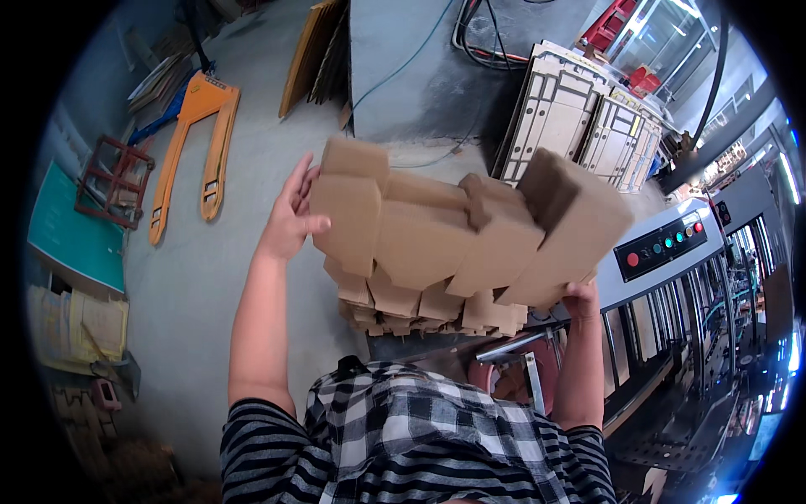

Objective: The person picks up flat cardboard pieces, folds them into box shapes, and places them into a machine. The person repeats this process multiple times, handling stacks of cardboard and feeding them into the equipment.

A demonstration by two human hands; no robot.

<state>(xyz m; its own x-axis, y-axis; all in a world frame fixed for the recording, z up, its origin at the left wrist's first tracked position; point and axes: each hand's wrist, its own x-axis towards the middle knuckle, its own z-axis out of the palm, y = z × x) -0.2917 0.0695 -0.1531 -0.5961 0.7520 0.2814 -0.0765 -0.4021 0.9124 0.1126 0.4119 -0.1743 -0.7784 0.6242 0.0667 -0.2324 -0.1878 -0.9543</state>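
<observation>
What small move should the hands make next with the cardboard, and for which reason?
Perhaps steady the upper cardboard squarely over the stack: the left hand is at its left end, the right hand at its lower right, and the stack's edges look uneven.

Cardboard point(424, 248) is brown, pallet jack point(201, 99) orange, checked apron point(420, 420) black and white.
</observation>
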